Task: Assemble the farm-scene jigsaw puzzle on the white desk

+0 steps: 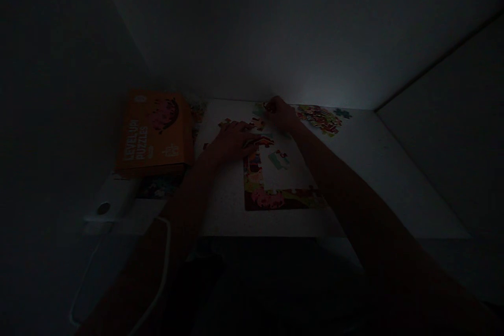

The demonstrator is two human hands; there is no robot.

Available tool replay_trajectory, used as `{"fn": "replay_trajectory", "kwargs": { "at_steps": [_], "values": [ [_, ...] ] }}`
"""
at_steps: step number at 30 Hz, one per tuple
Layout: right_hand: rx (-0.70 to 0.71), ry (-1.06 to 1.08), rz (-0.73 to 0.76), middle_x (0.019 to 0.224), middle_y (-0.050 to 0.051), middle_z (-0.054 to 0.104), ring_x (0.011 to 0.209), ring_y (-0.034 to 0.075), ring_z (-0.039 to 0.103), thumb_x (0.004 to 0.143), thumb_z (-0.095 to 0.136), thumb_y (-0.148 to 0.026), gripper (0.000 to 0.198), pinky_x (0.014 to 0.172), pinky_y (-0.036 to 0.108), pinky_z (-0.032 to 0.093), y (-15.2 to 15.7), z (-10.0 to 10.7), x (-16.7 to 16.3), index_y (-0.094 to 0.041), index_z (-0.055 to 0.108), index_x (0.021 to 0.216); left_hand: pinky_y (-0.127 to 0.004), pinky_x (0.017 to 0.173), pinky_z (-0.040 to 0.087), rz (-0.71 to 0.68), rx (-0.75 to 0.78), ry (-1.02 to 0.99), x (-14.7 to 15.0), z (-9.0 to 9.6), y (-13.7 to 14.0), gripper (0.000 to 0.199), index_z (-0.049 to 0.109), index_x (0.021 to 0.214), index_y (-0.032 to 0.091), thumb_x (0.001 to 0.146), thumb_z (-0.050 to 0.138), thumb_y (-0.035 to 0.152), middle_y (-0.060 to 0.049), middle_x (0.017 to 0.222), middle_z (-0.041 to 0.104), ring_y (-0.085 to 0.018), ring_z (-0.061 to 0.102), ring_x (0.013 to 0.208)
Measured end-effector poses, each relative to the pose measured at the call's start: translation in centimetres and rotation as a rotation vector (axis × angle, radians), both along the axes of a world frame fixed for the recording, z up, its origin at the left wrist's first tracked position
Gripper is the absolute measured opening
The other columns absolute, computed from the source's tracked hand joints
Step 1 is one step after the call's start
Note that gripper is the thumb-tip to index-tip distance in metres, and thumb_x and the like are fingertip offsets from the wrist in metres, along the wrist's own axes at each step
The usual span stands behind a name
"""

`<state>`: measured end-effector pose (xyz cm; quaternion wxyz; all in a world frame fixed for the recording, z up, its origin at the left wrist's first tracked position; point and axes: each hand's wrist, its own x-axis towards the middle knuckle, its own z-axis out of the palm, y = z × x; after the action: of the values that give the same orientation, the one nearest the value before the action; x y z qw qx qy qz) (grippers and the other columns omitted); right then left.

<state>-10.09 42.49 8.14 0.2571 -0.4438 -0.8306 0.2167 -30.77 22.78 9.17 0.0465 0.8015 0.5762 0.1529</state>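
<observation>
An L-shaped stretch of joined jigsaw puzzle (268, 199) lies on the white table, running along its left side and front edge. My left hand (232, 139) rests at the upper end of the left side, fingers stretched out and touching pieces there. Farther back, my right hand (281, 114) has its fingers closed on a small puzzle piece (269, 107), mostly covered by the fingertips. Several loose pieces (258, 123) lie between and around the hands. Inside the L sits a pale green group of pieces (279, 160). The picture is very dark.
A heap of loose pieces (321, 118) lies at the back right near the wall, with a bluish piece (342, 113) beside it. An orange puzzle box (153, 134) stands at the left. A white cord (167, 252) hangs by my left forearm.
</observation>
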Motion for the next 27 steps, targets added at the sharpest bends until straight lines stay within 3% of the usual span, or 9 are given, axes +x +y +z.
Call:
{"fn": "replay_trajectory", "kwargs": {
  "at_steps": [3, 7, 10, 13, 16, 21, 23, 27],
  "values": [
    [-0.011, 0.154, 0.088, 0.12, 0.011, 0.082, 0.11, 0.029, 0.077, 0.102, 0.076, -0.06, 0.044, 0.102, 0.046, 0.063, -0.9, 1.1, 1.7, -0.026, 0.072, 0.128, -0.065, 0.132, 0.039, -0.005, -0.003, -0.01, 0.0, 0.0, -0.1, 0.045, 0.082, 0.155, 0.044, 0.115, 0.068, 0.057, -0.013, 0.165, 0.067, -0.042, 0.062, 0.149],
    [-0.057, 0.253, 0.193, 0.11, 0.008, 0.082, 0.1, 0.028, 0.077, 0.098, 0.076, -0.07, 0.053, 0.094, 0.045, 0.065, -3.3, 2.3, 6.2, -0.027, 0.075, 0.129, -0.063, 0.13, 0.042, -0.017, -0.002, -0.035, -0.1, 0.0, 0.0, 0.044, 0.083, 0.154, 0.044, 0.114, 0.069, 0.057, -0.012, 0.163, 0.069, -0.041, 0.062, 0.148],
    [-0.099, 0.318, 0.179, 0.103, 0.006, 0.082, 0.097, 0.029, 0.079, 0.092, 0.083, -0.074, 0.057, 0.093, 0.049, 0.068, -5.1, 1.8, 9.6, -0.029, 0.076, 0.127, -0.062, 0.13, 0.043, -0.025, 0.02, -0.054, -0.2, -0.1, 0.2, 0.045, 0.085, 0.151, 0.037, 0.114, 0.069, 0.057, -0.013, 0.161, 0.072, -0.039, 0.064, 0.147],
    [-0.128, 0.349, 0.151, 0.107, 0.008, 0.083, 0.103, 0.031, 0.08, 0.089, 0.086, -0.077, 0.053, 0.098, 0.053, 0.068, -6.2, 0.8, 11.3, -0.03, 0.077, 0.11, -0.062, 0.129, 0.044, 0.001, 0.038, -0.065, -0.4, -0.3, 0.6, 0.052, 0.086, 0.149, 0.031, 0.114, 0.068, 0.065, -0.015, 0.157, 0.075, -0.04, 0.067, 0.143],
    [-0.153, 0.247, 0.168, 0.115, 0.009, 0.086, 0.109, 0.033, 0.08, 0.095, 0.08, -0.077, 0.048, 0.104, 0.056, 0.067, -7.0, 0.3, 11.5, -0.031, 0.082, 0.108, -0.062, 0.127, 0.045, 0.025, 0.042, -0.064, -0.5, -0.5, 0.9, 0.055, 0.085, 0.148, 0.031, 0.113, 0.069, 0.07, -0.015, 0.157, 0.076, -0.041, 0.066, 0.143],
    [-0.047, 0.091, 0.193, 0.142, 0.013, 0.083, 0.122, 0.034, 0.079, 0.105, 0.075, -0.065, 0.055, 0.108, 0.055, 0.064, -8.1, 1.0, 11.2, -0.03, 0.077, 0.147, -0.063, 0.127, 0.044, 0.034, 0.045, -0.08, -0.7, -1.1, 1.4, 0.057, 0.085, 0.148, 0.032, 0.111, 0.069, 0.073, -0.015, 0.157, 0.075, -0.041, 0.065, 0.145],
    [0.054, -0.006, 0.156, 0.144, 0.016, 0.08, 0.127, 0.037, 0.076, 0.102, 0.082, -0.062, 0.053, 0.11, 0.057, 0.063, -8.4, 1.3, 11.3, -0.029, 0.077, 0.144, -0.063, 0.127, 0.044, 0.037, 0.046, -0.086, -0.8, -1.2, 1.5, 0.058, 0.085, 0.147, 0.032, 0.111, 0.069, 0.074, -0.015, 0.156, 0.074, -0.041, 0.064, 0.145],
    [0.164, -0.212, 0.073, 0.133, 0.019, 0.079, 0.123, 0.042, 0.074, 0.093, 0.091, -0.07, 0.052, 0.111, 0.061, 0.06, -9.1, 1.2, 11.2, -0.027, 0.081, 0.119, -0.063, 0.126, 0.045, 0.03, 0.063, -0.092, -0.7, -1.4, 1.5, 0.059, 0.084, 0.148, 0.032, 0.11, 0.068, 0.074, -0.016, 0.155, 0.074, -0.042, 0.064, 0.144]
  ]
}}
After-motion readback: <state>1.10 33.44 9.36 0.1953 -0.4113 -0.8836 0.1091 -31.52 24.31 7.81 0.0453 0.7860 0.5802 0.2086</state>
